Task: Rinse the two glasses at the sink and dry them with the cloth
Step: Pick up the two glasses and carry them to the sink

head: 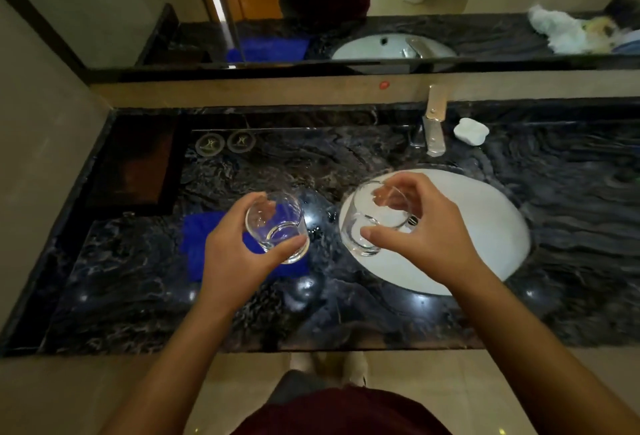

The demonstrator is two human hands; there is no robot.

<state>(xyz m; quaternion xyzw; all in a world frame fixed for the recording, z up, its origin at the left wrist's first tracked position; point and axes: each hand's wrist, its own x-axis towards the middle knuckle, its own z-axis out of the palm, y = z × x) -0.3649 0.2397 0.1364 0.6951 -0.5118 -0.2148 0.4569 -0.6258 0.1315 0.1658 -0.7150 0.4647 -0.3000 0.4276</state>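
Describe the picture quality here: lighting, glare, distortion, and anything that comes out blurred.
Head view: dim indoor light; round glare spots dot the dark marble counter; the white sink is the brightest area. Wide-angle distortion bows the counter's edges. The white cloth in the mirror is smeared. The glass in the left hand and the glass in the right hand look soft-edged against the blue cloth and basin.

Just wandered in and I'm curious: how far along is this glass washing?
Early, it seems. The left hand holds one clear glass above the blue cloth; the right hand holds the other glass over the white sink. No water visibly runs from the metal tap. Rinsing and drying seem left.
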